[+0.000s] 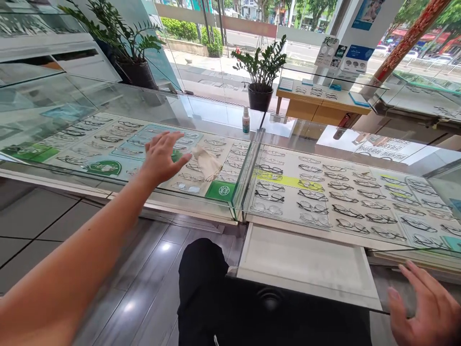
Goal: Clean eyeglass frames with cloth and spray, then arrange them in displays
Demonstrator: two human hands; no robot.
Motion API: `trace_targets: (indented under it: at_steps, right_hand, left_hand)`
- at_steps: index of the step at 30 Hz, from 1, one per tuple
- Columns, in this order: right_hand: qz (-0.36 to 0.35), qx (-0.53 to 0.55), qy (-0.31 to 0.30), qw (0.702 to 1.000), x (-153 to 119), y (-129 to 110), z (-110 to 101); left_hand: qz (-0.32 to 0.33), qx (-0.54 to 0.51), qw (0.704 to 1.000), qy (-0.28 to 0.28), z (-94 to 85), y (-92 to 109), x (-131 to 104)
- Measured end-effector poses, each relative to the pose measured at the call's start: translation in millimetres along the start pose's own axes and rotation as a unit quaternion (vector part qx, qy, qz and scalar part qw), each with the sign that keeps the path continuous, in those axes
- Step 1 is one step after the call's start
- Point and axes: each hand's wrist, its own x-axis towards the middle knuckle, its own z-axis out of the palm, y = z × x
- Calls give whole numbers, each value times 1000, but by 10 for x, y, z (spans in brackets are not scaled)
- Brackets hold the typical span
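My left hand [161,156] reaches over the left glass display case [201,111] with its fingers spread. A beige cloth [206,162] lies on the glass just right of that hand, apart from it. Below the glass are rows of eyeglasses [268,195]. Off at the lower right, my right hand [427,305] is open, with fingers apart, near the corner of a pulled-out white drawer [306,259]. Whether it touches the drawer I cannot tell. A small spray bottle [246,122] stands upright towards the back of the left case.
The right glass case [291,126] adjoins the left one at a seam. A potted plant [260,93] stands behind, another potted plant [133,69] at back left. A wooden display table [313,109] is by the window. My dark-clothed legs [205,283] are below the counter.
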Motion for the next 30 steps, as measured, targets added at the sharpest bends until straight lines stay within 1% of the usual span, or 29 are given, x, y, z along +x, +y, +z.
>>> trace_targets:
  at_steps: [1, 3, 6, 8, 9, 11, 13, 15, 18, 21, 23, 25, 27, 30]
  right_hand:
    - [7, 14, 27, 1000, 10, -147, 41]
    - [21, 36, 66, 997, 99, -309, 99]
    - [31, 32, 69, 997, 320, -338, 143]
    - [30, 17, 55, 998, 471, -308, 167]
    - [22, 8, 43, 999, 542, -289, 182]
    - [-14, -8, 8, 1000, 675, -239, 216]
    - [-75, -20, -22, 997, 807, -175, 256]
    - [-135, -29, -42, 990, 947, -113, 292]
    - [-180, -47, -70, 980, 1161, -67, 318]
    - [-201, -43, -89, 975, 1327, -68, 332]
    - [-213, -26, -80, 973, 1387, -69, 357]
    - [-221, -14, -69, 973, 1409, -65, 395]
    - [-223, -10, -60, 973, 1405, -66, 435]
    - [-220, -10, -27, 975, 1380, -93, 483]
  left_hand:
    - [27, -4, 1000, -13, 6, 21, -16]
    - [62, -3, 997, -45, 27, 36, -21]
    - [74, 3, 993, -92, 82, 14, 20]
    - [65, 2, 993, -94, 122, -12, 51]
    - [57, -2, 995, -82, 139, -25, 61]
    - [26, -4, 999, -43, 159, -47, 68]
    - [-27, 4, 1000, -6, 158, -63, 63]
    - [-92, 15, 995, 19, 142, -75, 53]
    - [-159, 15, 986, 41, 113, -88, 43]
    - [-186, 11, 979, 84, 108, -88, 40]
    - [-200, 15, 971, 131, 117, -84, 38]
    - [-203, 17, 965, 166, 129, -84, 36]
    - [-195, 16, 964, 183, 138, -89, 34]
    - [-186, 16, 965, 183, 147, -105, 36]
